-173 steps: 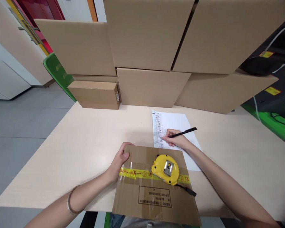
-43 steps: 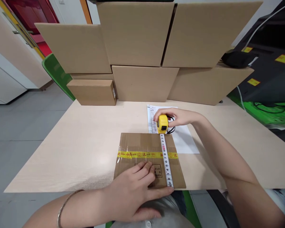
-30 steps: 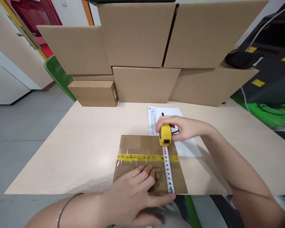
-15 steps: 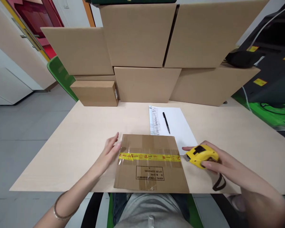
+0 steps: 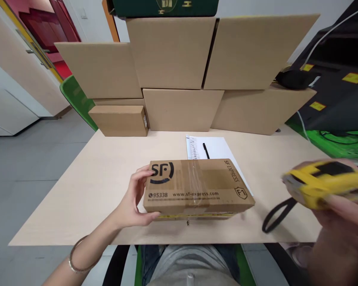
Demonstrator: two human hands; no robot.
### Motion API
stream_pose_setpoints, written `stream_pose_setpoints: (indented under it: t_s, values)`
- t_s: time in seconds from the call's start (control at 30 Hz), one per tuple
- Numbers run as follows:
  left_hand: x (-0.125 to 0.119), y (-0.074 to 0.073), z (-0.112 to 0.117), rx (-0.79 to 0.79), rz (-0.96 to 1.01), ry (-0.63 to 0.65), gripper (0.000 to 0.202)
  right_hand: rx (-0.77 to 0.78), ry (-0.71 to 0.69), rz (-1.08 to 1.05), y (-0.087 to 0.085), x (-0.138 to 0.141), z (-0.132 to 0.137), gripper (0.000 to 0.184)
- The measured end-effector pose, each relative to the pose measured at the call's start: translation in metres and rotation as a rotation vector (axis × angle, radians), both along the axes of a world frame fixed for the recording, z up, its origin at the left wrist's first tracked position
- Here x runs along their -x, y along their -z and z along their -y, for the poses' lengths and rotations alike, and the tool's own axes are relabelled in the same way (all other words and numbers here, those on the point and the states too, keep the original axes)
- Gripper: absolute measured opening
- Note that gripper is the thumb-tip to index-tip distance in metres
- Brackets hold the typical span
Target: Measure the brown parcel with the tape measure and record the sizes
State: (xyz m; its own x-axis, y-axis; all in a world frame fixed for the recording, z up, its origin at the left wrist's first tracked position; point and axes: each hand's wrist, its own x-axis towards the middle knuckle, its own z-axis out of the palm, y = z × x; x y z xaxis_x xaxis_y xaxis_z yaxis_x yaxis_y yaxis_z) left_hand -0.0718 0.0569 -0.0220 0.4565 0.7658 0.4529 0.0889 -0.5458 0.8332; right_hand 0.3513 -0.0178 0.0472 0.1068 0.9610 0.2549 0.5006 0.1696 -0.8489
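Note:
A brown cardboard shipping box point(image 5: 196, 180) with "SF" and "SF EXPRESS" print is in front of me, strips of clear tape across its upper face. Along its near side, low down, a line of yellow tape shows. My left hand point(image 5: 137, 196) grips the box's left end, fingers on the far side and thumb at the near corner. Off to the right, my right hand point(image 5: 348, 210) is wrapped round a yellow tape measure point(image 5: 324, 180), blurred by motion. A black wrist strap point(image 5: 277, 214) hangs from it.
Behind the box lie a white paper sheet point(image 5: 219, 145) and a black pen point(image 5: 206, 150), partly covered. Large cardboard boxes point(image 5: 173, 53) stand stacked along the table's back, with a smaller box point(image 5: 119, 121) at the left. A dark green box point(image 5: 167, 8) sits on top.
My left hand has taken hold of the box and turned it, so the SF-printed face shows instead of the yellow-taped one. My right hand has moved right and up with the tape measure.

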Motion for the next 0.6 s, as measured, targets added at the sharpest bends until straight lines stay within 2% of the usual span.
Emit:
stream_pose_setpoints:
  t_s: [0.03, 0.07, 0.13, 0.17, 0.23, 0.3, 0.37, 0.43, 0.5, 0.6]
  values:
    - [-0.002, 0.009, -0.001, -0.057, 0.002, 0.005, 0.083, -0.073, 0.052, -0.003, -0.008, 0.013, -0.008, 0.041]
    - [-0.003, 0.018, -0.002, -0.076, 0.009, 0.004, 0.087, -0.109, -0.022, 0.037, -0.017, 0.029, -0.017, 0.047]
    - [-0.002, 0.037, -0.003, -0.047, 0.042, -0.017, 0.100, -0.111, -0.280, 0.129, -0.032, 0.066, -0.038, 0.055]
    - [-0.001, 0.045, -0.003, -0.031, 0.058, -0.031, 0.106, -0.149, -0.423, 0.191, -0.038, 0.086, -0.049, 0.051]
    - [0.003, 0.057, -0.002, -0.007, 0.072, -0.046, 0.118, -0.080, -0.654, 0.323, -0.046, 0.123, -0.070, 0.045]
    - [0.007, 0.064, -0.001, 0.003, 0.051, -0.055, 0.127, -0.041, -0.820, 0.422, -0.049, 0.154, -0.086, 0.040]
    - [0.009, 0.067, -0.002, -0.015, 0.025, -0.071, 0.132, -0.074, -0.921, 0.500, -0.048, 0.177, -0.097, 0.038]
    - [0.010, 0.068, -0.004, -0.064, 0.014, -0.082, 0.133, -0.125, -0.965, 0.562, -0.045, 0.189, -0.103, 0.038]
    - [0.010, 0.065, -0.006, -0.121, -0.002, -0.060, 0.127, -0.117, -0.968, 0.592, -0.042, 0.188, -0.105, 0.037]
    - [0.009, 0.055, -0.011, -0.205, -0.067, 0.015, 0.106, -0.036, -0.925, 0.544, -0.040, 0.164, -0.103, 0.038]
